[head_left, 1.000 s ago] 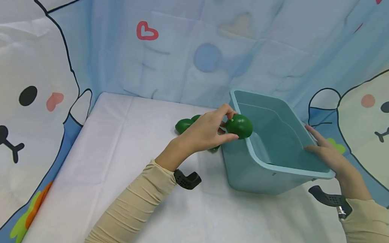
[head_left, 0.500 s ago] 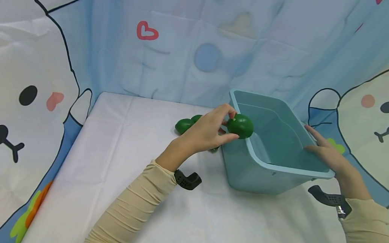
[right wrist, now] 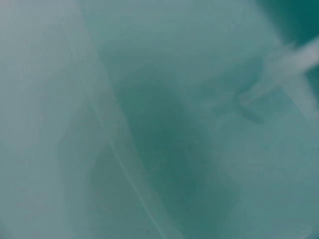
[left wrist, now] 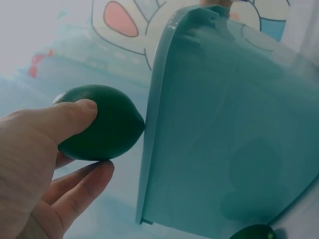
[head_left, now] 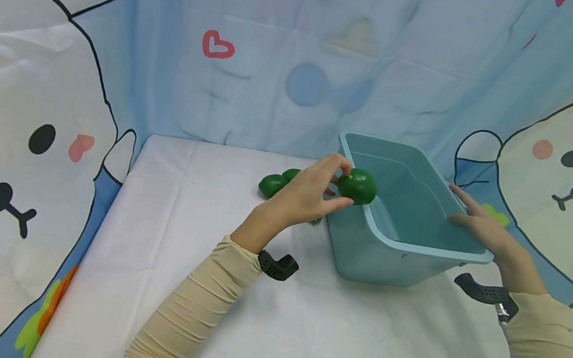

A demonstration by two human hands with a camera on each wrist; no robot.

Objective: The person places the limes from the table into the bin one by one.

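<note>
My left hand (head_left: 307,191) pinches a glossy green lime (head_left: 357,187) between thumb and fingers, at the left rim of a blue-green plastic bin (head_left: 372,256). In the left wrist view the tip of the lime (left wrist: 107,124) meets or nearly meets the bin's rim (left wrist: 152,119). The bin is tilted on the table. My right hand (head_left: 484,229) grips its right rim, thumb on the inner side and fingers partly hidden behind the wall. More limes (head_left: 271,185) lie on the table, partly covered by my left hand. Only blurred bin wall (right wrist: 164,129) fills the right wrist view.
A white cloth (head_left: 172,253) covers the table. Behind it hangs a blue printed curtain (head_left: 260,92), with cartoon figures at both sides. Each wrist bears a black camera mount (head_left: 277,266). Another lime (left wrist: 254,232) lies beneath the bin's outer wall.
My left hand has shifted the lime slightly to the right, a little further over the bin's rim. The right hand and the bin hold still.
</note>
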